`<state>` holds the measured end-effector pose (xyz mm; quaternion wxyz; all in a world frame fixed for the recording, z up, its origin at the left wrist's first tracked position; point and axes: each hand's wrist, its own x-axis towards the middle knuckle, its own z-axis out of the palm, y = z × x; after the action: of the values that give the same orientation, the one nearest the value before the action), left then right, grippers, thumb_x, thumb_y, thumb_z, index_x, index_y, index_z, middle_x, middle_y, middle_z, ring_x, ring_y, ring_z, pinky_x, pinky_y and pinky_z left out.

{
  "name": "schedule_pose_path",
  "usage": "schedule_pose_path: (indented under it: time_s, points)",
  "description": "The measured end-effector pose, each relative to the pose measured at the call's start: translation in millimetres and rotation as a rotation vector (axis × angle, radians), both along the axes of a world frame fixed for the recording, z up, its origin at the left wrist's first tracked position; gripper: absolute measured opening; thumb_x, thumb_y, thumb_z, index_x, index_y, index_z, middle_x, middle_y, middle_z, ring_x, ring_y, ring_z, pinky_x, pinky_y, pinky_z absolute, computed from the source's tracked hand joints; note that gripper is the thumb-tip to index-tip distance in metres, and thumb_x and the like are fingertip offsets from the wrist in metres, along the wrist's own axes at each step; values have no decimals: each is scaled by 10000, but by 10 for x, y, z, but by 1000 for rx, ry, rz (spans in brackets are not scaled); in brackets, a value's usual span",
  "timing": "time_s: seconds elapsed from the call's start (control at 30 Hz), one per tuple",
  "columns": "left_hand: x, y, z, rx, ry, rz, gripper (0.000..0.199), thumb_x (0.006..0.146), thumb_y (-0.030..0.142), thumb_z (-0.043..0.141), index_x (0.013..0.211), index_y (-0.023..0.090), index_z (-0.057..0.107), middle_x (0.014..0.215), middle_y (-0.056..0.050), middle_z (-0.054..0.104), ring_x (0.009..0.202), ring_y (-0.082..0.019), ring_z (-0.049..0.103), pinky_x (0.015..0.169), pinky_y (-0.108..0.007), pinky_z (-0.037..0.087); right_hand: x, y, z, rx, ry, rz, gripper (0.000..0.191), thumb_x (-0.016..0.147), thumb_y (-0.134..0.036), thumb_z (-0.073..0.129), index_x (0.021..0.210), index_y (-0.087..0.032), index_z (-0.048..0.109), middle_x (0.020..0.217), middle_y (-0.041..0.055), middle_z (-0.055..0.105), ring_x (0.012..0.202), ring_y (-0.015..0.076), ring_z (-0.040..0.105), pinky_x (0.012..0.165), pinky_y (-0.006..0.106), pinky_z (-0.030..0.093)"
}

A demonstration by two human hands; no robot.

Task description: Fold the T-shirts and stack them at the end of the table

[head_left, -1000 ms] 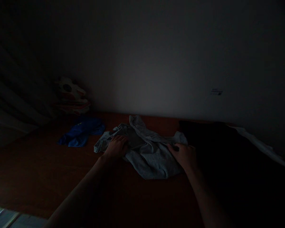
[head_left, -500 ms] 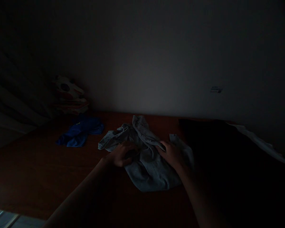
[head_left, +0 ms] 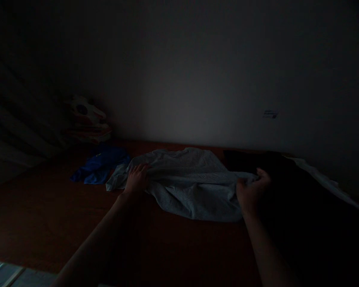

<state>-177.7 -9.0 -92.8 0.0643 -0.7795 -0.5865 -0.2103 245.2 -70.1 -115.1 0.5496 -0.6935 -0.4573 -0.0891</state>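
A crumpled grey-blue garment (head_left: 191, 195) lies spread across the wooden table, its exact kind unclear in the dim light. At its left end, my left hand (head_left: 137, 177) presses down with fingers closed on the cloth. My right hand (head_left: 253, 189) grips the right end between thumb and fingers, lifting that edge slightly. A long fold of fabric runs fairly taut from one hand to the other. The cloth's left tip pokes out beyond my left hand, close to a blue garment (head_left: 103, 164).
A large black cloth (head_left: 293, 211) covers the table's right side, with white material (head_left: 320, 175) along its far edge. Books (head_left: 92, 133) with a white-and-dark plush toy (head_left: 85, 109) on top stand at the back left. Behind is a wall (head_left: 182, 79); a curtain (head_left: 14, 119) hangs left.
My hands have moved apart, the left one leftward and the right one rightward. The bunched grey-blue garment is now stretched wider and flatter between them.
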Motion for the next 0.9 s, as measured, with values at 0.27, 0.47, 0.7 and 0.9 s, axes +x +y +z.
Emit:
schedule_pose_path:
  time_s: [0.27, 0.47, 0.7, 0.9]
  points:
    - [297, -283, 121, -192, -58, -642, 339, 965, 479, 551, 1138, 220, 685, 1200, -112, 725, 1138, -276, 665, 1026, -416, 490, -307, -32, 128, -529, -287, 244, 508, 903, -655, 513, 756, -226, 742, 819, 145, 766, 827, 311, 719, 769, 404, 506]
    - [207, -208, 168, -351, -172, -428, 454, 1010, 516, 387, 862, 208, 687, 730, -22, 704, 644, -166, 651, 633, -282, 478, -111, -44, 217, -701, 0, 390, 673, 912, -765, 392, 558, -274, 686, 646, 94, 735, 688, 271, 728, 670, 352, 489]
    - [164, -90, -32, -93, 13, -18, 369, 959, 494, 519, 1102, 206, 700, 1214, -144, 703, 1133, -333, 657, 969, -475, 505, -172, 46, -107, -453, -181, 257, 505, 763, -502, 694, 1158, -187, 701, 1131, 162, 747, 1027, 312, 708, 881, 411, 522]
    - [102, -80, 60, -117, 2, -52, 353, 954, 431, 528, 1180, 197, 664, 1278, -146, 689, 1192, -338, 638, 1043, -518, 473, -53, 69, -192, -579, 64, 391, 288, 684, -357, 714, 952, -256, 742, 931, 88, 782, 865, 288, 738, 784, 393, 535]
